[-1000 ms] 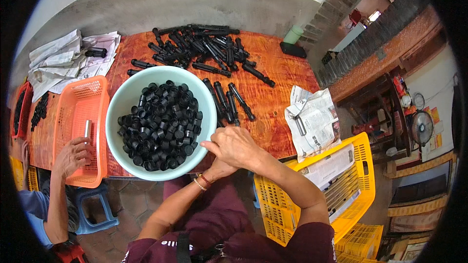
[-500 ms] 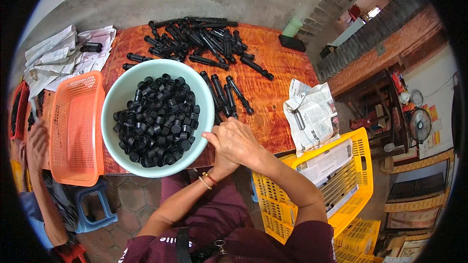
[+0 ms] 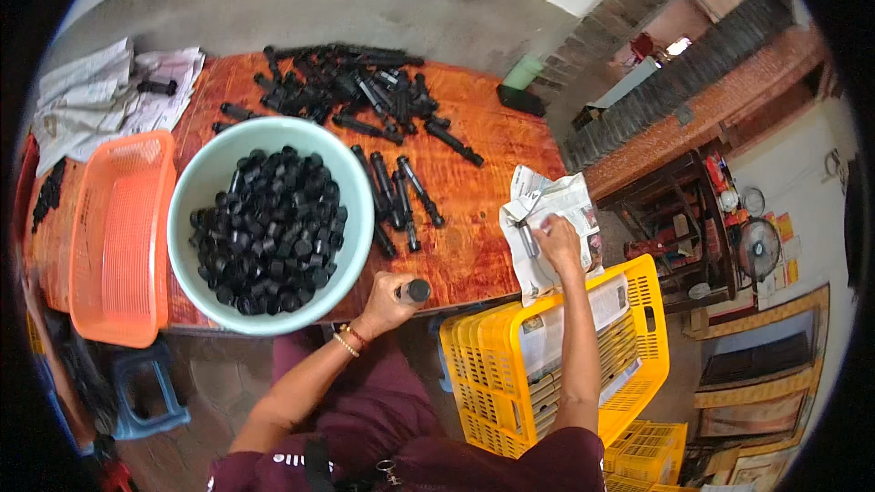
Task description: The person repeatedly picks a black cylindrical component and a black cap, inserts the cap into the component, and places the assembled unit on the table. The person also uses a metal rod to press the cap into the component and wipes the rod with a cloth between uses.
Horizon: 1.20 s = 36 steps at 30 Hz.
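My left hand (image 3: 381,306) is closed around a black cylindrical part (image 3: 418,290), whose round end points toward the right above the table's front edge. My right hand (image 3: 559,244) is over a crumpled newspaper sheet (image 3: 579,202) at the table's right, its bent fingers slightly apart. Just left of those fingers lies a short grey metal tube (image 3: 528,239); whether they touch it I cannot tell. A pale green basin (image 3: 183,218) full of small black caps (image 3: 273,227) stands left of my left hand. Several black ribbed tubes (image 3: 401,200) lie beyond that hand.
More black tubes (image 3: 355,86) are heaped at the table's back. An orange basket (image 3: 123,237) stands left of the basin, with newspapers (image 3: 91,100) behind it. A yellow crate (image 3: 483,392) holding long parts stands at right. A green cup (image 3: 522,72) is near the wall.
My hands were together beside the basin; now they are apart. My right hand has moved right to the newspaper, while my left keeps the black part. The view has shifted slightly.
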Available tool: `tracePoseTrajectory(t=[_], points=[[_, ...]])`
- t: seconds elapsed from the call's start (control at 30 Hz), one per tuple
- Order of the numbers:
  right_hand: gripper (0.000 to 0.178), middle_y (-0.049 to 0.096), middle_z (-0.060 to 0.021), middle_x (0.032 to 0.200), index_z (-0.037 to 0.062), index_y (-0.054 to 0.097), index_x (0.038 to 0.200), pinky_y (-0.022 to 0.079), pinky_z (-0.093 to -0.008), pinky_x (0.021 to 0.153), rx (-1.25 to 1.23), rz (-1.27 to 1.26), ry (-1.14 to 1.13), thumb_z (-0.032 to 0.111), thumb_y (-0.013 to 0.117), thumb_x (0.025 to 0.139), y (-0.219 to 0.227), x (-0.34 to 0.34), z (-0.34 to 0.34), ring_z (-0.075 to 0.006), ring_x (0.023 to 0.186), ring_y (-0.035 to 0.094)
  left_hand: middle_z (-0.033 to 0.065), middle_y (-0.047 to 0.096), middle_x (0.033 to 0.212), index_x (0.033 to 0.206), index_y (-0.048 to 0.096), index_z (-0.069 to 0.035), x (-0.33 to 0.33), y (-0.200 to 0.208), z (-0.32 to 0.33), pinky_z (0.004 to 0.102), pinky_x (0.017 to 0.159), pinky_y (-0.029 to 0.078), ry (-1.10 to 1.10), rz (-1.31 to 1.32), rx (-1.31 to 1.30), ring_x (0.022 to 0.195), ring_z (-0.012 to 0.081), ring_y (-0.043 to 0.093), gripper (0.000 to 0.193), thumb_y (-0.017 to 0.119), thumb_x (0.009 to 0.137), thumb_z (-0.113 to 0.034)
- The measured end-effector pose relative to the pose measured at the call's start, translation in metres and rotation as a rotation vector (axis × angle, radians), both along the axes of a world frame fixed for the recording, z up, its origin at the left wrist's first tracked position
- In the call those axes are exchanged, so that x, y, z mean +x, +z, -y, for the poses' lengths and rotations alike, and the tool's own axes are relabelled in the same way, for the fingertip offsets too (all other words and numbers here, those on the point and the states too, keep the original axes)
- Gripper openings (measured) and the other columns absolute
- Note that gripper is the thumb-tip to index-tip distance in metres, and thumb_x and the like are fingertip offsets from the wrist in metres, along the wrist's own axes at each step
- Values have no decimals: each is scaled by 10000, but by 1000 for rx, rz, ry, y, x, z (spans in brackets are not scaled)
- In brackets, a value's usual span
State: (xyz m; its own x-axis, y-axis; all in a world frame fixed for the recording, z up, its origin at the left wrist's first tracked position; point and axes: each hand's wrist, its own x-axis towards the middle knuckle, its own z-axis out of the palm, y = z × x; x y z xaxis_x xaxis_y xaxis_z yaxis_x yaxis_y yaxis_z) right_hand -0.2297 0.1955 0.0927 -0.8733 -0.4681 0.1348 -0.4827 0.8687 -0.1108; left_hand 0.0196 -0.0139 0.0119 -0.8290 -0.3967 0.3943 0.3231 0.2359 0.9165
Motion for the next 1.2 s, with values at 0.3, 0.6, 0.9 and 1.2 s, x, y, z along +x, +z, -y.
tracePoseTrajectory(t=[0.3,0.6,0.9,1.2], points=[[417,575,-276,1033,-54,535,1012,440,-453,848,103,302,-38,259,683,780,-64,-25,-30,-429,996,546,91,445,529,608,504,-27,-1,-23,2,318,468,375,-38,6,-1,459,164,418,217,666,728,-108],[297,594,-165,699,-48,467,996,483,-376,588,-234,449,-155,205,568,878,-19,23,-28,-269,644,618,107,437,513,589,475,-27,1,-20,2,331,443,362,42,-54,-20,434,200,434,241,664,719,-104],[259,604,-149,869,-22,557,1068,467,-341,672,-234,361,555,133,597,865,122,177,56,-267,766,601,139,466,528,606,470,-34,3,-19,-4,372,450,374,200,-92,-42,469,318,506,266,697,710,-126],[277,522,-180,871,-8,507,1060,445,-439,670,55,219,725,112,623,838,137,200,89,-386,796,547,182,462,557,621,444,3,6,-13,-5,401,485,373,134,-72,37,528,366,514,315,698,743,-138]])
